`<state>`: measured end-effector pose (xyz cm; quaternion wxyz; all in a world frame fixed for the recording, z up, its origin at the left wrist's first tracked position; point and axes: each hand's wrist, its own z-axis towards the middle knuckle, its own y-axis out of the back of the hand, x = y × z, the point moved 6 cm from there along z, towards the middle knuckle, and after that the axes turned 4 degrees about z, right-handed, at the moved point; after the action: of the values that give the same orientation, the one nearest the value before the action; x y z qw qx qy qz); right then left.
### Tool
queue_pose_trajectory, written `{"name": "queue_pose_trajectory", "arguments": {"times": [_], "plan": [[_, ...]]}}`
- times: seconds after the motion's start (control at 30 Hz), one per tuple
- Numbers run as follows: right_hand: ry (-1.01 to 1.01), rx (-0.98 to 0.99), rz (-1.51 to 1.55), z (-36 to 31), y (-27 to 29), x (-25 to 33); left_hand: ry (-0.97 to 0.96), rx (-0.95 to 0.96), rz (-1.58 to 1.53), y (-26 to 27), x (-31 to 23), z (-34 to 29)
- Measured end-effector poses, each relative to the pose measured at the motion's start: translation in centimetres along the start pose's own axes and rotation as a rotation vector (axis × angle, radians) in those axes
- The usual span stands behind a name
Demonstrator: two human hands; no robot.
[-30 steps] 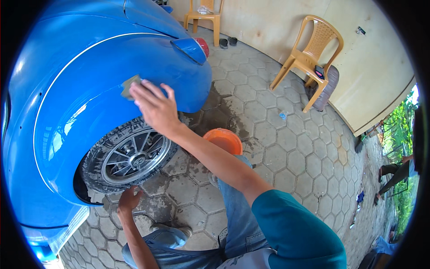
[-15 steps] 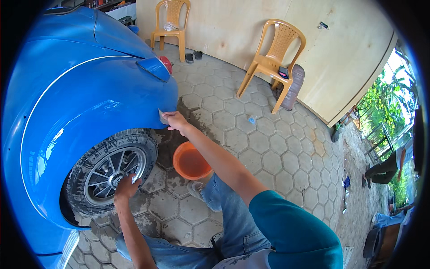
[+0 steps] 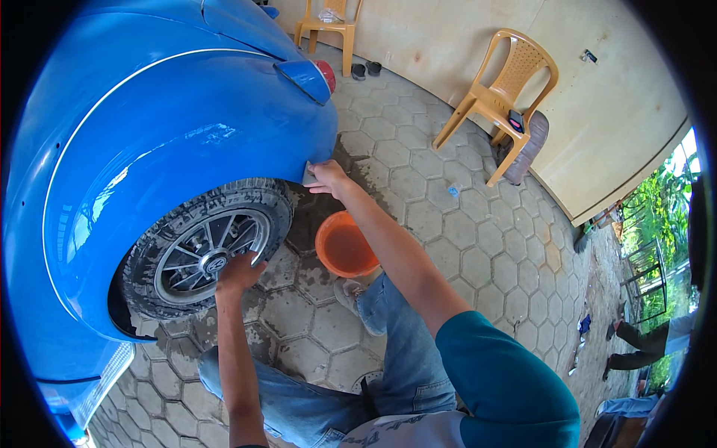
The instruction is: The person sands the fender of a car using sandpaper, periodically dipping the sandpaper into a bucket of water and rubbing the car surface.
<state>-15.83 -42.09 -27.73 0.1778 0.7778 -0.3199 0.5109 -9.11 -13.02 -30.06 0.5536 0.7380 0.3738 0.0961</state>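
Slightly above and left of frame centre, the right hand (image 3: pixel 328 178) has its grip clamped on a thin grey sheet (image 3: pixel 308 176) at the glossy blue curved fender (image 3: pixel 194 138). Lower left, the left hand (image 3: pixel 238 274) is at the black-and-silver spoked wheel (image 3: pixel 212 263); its grip I cannot tell.

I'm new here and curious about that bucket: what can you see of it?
The bucket is orange, round, open-topped and looks plastic. It stands upright on the paving, right of the wheel, with cloudy liquid inside. The right forearm covers part of its rim. A shoe is close, perhaps touching. The left hand and right hand are off it.
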Motion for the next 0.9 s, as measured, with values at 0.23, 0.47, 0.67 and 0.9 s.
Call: {"name": "queue_pose_trajectory", "arguments": {"times": [0.23, 0.47, 0.67, 0.9], "plan": [[-0.097, -0.022, 0.175, 0.6, -2.1, 0.0, -0.011, -0.010, -0.021, -0.6, 0.5, 0.1], [-0.111, 0.151, 0.484, -2.6, -5.4, 2.6, 0.018, 0.001, -0.020, -0.8, 2.3, -2.2], [0.081, 0.144, 0.348, -6.7, -8.6, 4.9, 0.076, -0.002, -0.024, -1.1, 4.3, -5.9], [0.179, 0.022, 0.168, -10.7, -13.0, 6.0, 0.247, -0.025, -0.046, 0.7, 5.2, -11.5]]}}
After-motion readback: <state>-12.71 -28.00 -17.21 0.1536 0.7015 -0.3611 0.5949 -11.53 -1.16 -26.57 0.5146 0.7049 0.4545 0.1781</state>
